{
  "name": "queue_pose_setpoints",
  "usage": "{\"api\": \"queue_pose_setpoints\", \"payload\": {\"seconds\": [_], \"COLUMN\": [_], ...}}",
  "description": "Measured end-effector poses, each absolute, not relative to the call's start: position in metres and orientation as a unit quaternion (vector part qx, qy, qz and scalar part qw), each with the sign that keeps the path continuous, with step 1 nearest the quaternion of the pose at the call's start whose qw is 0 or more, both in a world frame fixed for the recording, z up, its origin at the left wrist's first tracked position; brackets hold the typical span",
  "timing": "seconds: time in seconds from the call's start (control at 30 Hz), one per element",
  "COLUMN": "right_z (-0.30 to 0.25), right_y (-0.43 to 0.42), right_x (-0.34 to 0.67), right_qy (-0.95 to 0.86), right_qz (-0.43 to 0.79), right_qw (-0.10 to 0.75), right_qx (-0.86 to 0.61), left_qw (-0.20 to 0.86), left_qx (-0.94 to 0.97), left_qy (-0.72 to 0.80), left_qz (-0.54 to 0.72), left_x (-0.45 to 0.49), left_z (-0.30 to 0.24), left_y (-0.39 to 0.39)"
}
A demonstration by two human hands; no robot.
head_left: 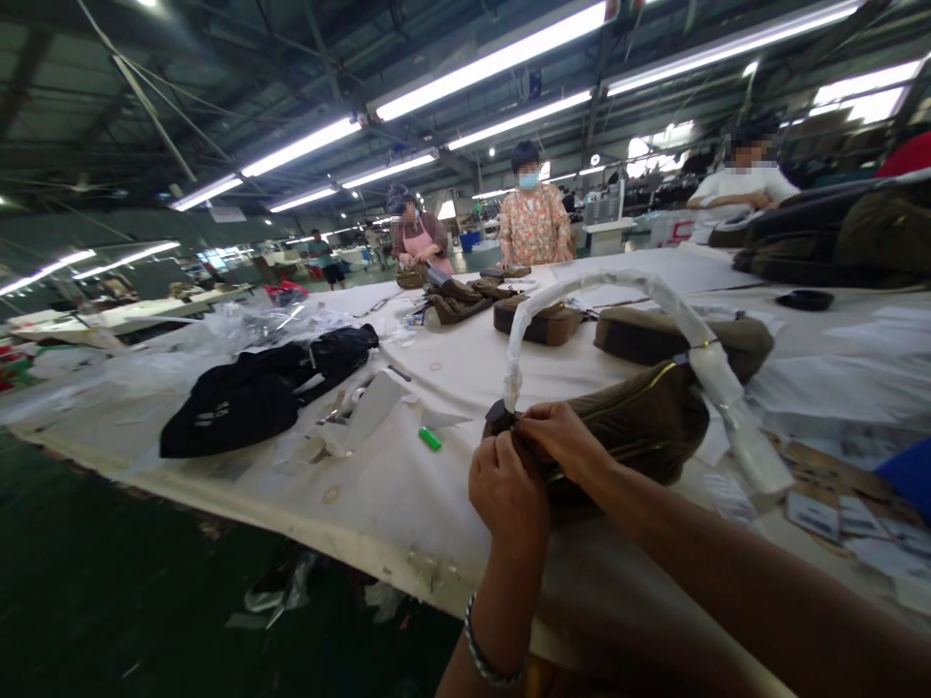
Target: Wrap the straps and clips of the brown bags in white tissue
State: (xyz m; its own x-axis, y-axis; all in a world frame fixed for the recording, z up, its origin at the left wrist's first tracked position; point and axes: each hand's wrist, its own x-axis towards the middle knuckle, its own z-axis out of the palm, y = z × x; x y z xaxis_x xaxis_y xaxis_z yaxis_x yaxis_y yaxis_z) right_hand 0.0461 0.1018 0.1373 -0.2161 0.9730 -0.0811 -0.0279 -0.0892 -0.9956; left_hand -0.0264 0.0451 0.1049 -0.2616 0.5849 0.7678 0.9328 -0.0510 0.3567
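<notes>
An olive-brown bag (632, 417) with a yellow-edged zipper lies on the table in front of me. Its strap (603, 281), wrapped in clear plastic, arches above it and hangs down on the right. My left hand (507, 485) is closed with bent fingers at the bag's left end, by the foot of the strap. Coming in from the right, my right hand (560, 436) pinches at that same end, fingertips close to the left ones. Whatever small part sits between the fingers is hidden. A dark tab (498, 417) shows just above them.
Left of the hands lie a green lighter (430, 438), paper scraps and a black cloth bag (233, 402). More brown bags (542, 320) rest farther back. Cardboard tags (815, 514) are at right. Several people stand beyond, one in a floral top (534, 223). The table edge (291, 523) runs along the near left.
</notes>
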Motion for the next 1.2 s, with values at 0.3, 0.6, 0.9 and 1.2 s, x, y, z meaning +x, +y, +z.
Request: {"api": "queue_pose_setpoints", "payload": {"seconds": [0.3,0.6,0.9,1.2], "right_z": [0.138,0.128,0.129,0.121], "right_y": [0.096,0.094,0.090,0.068], "right_x": [0.062,0.073,0.075,0.084], "right_qy": [-0.479,-0.540,-0.498,-0.624], "right_qz": [0.655,0.602,0.644,0.425], "right_qw": [0.426,0.443,0.451,0.484], "right_qx": [-0.400,-0.387,-0.366,-0.442], "left_qw": [0.286,0.160,-0.493,-0.234], "left_qx": [-0.634,-0.648,-0.365,-0.508], "left_qy": [-0.618,-0.601,-0.479,-0.671], "left_qz": [-0.367,-0.440,-0.627,-0.486], "left_x": [-0.014,-0.014,-0.027,-0.026], "left_z": [0.091,0.092,0.104,0.102], "left_y": [0.036,0.031,0.040,0.038]}}
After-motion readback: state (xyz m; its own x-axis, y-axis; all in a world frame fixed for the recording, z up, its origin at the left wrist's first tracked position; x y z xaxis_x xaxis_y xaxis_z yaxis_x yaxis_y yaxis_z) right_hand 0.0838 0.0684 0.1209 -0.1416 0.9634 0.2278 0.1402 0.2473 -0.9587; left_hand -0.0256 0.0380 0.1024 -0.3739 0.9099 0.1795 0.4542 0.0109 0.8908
